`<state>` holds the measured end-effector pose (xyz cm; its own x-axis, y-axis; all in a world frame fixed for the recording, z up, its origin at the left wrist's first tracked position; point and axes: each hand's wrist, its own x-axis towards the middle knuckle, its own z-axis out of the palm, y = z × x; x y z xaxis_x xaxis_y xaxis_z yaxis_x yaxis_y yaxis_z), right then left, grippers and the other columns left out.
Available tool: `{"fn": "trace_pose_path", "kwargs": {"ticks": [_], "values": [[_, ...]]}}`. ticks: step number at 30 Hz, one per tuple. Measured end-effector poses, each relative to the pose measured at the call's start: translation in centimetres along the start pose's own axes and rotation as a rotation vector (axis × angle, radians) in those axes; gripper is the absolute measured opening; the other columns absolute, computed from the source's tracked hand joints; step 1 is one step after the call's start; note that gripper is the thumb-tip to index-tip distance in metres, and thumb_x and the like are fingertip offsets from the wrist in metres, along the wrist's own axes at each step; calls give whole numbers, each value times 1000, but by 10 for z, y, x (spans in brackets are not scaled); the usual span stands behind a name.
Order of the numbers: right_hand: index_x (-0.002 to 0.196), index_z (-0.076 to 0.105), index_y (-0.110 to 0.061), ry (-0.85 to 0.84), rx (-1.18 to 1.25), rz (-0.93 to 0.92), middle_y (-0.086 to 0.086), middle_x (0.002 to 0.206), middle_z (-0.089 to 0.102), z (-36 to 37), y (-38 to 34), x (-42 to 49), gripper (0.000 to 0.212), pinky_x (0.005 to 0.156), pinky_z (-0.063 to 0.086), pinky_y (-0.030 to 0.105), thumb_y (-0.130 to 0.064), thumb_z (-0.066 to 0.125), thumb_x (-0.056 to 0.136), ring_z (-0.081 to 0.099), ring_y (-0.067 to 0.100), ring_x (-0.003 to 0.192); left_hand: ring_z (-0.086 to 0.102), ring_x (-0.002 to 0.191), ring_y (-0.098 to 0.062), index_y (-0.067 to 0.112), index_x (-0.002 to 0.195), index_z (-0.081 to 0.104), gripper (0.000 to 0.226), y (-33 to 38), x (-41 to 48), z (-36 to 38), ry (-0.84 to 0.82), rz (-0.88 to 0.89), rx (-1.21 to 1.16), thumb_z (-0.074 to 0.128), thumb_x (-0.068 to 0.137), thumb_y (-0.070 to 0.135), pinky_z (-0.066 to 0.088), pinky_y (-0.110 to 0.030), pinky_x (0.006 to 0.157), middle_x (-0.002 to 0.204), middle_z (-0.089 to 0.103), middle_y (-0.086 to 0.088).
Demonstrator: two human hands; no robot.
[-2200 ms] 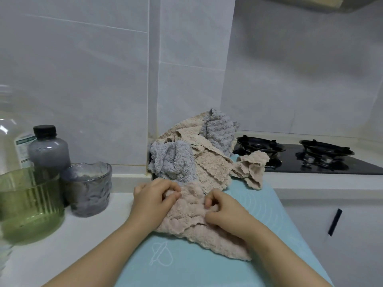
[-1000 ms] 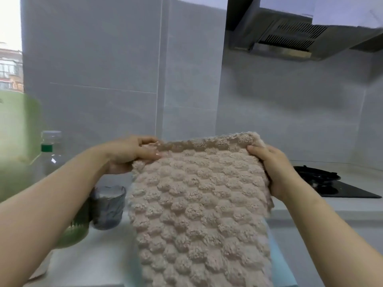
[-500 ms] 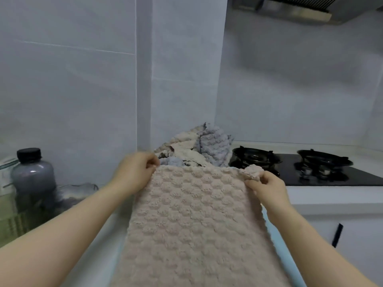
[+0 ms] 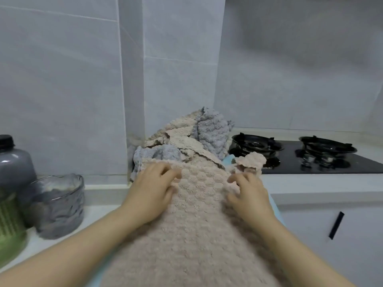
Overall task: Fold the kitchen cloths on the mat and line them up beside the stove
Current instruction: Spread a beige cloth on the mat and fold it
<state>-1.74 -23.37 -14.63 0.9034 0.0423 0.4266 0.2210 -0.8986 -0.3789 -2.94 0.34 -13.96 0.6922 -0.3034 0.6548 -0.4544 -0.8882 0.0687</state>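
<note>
Mid-frame, left hand and right hand — fingers spread, gripping nothing — flattened the cloth on the mat for folding.

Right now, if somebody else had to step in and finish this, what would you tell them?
Left hand: fingers flat on the beige cloth, near its far edge.
Right hand: fingers bent onto its far right side; pinching or not, unclear.
The cloth lies spread, unfolded, over the blue mat.
The pile of beige and grey cloths sits crumpled behind it, left of the stove.
Done: one cloth laid out.
Left: fold it, fold the pile, line all up beside the stove.
</note>
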Motion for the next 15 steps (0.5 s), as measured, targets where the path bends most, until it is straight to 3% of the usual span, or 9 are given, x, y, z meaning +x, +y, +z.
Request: {"fn": "trace_pose_path", "kwargs": {"ticks": [2,5,9,11,13,15], "values": [[92,48,-30,-162,91,-77,-8,101,53,-5,-6,-20,9,80,40,27,-26,56,88,50,13,97,49,101,-8,31,105,56,21,9,-21,-8,-174,-27,-178,49,86,24,42,-29,89,107,50,14],[78,49,-24,-279,143,-150,-7,83,57,-14,-14,-54,14,74,43,27,-29,58,87,52,11,79,47,101,4,47,93,48,10,17,-55,-21,-429,14,-314,48,83,46,37,-17,92,103,46,25],[81,53,-27,-341,181,-230,-12,81,57,-20,-15,-96,14,69,41,21,-37,62,84,49,2,78,38,112,15,49,106,49,47,22,-99,-40,-618,31,-383,47,67,76,26,-4,99,117,43,34],[82,51,-31,-326,136,-254,-17,77,51,-18,-13,-110,16,67,36,19,-44,60,84,45,0,74,35,114,19,45,115,53,65,25,-115,-41,-540,27,-332,43,64,83,21,0,99,116,37,43],[87,52,-32,-289,70,-273,-18,81,52,-16,-13,-117,24,71,36,21,-55,56,80,45,1,78,45,107,13,37,107,63,58,25,-119,-41,-418,-11,-345,47,65,74,33,-8,97,108,49,36],[94,53,-34,-300,29,-317,-21,95,56,-16,-15,-122,47,77,35,22,-71,46,67,46,1,87,49,101,10,39,97,64,45,26,-121,-42,-378,-34,-342,48,66,68,41,-15,91,100,57,29]]}}
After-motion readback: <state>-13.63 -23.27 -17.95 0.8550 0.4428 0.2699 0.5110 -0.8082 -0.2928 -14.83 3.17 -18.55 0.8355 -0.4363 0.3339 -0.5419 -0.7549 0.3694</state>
